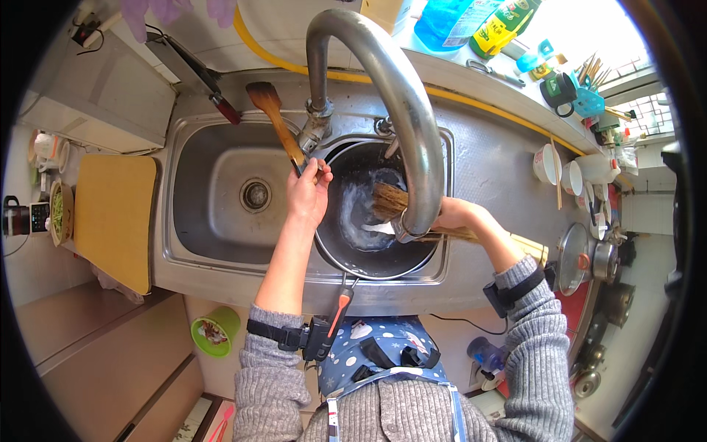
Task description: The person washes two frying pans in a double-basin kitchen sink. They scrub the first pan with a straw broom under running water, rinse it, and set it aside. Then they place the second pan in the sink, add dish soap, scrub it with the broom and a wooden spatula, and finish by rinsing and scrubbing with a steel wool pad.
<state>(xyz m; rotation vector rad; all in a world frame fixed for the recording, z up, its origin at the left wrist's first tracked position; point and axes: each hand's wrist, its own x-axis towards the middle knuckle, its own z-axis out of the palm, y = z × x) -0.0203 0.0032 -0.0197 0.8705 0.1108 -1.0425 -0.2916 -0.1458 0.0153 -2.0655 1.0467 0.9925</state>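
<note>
A dark wok (pixel 353 243) with a long handle sits in the right sink basin, and water runs from the curved metal faucet (pixel 381 61) into it. My right hand (pixel 455 214) is closed around a straw brush (pixel 391 200), its bristles over the wok's inside; part of the grip is behind the faucet. At the wok's left rim, my left hand (pixel 309 190) holds the dark end of a wooden spatula (pixel 270 110), whose scorched blade points up and away. Whitish suds or water swirl on the wok's bottom.
The left steel basin (pixel 221 221) has a drain. A cleaver (pixel 190 77) leans behind it; a yellow cutting board (pixel 116 221) lies left. Bowls (pixel 547 164) and a glass lid (pixel 573 259) stand right. A yellow hose (pixel 469 103) runs behind the faucet. Bottles (pixel 502 27) line the sill.
</note>
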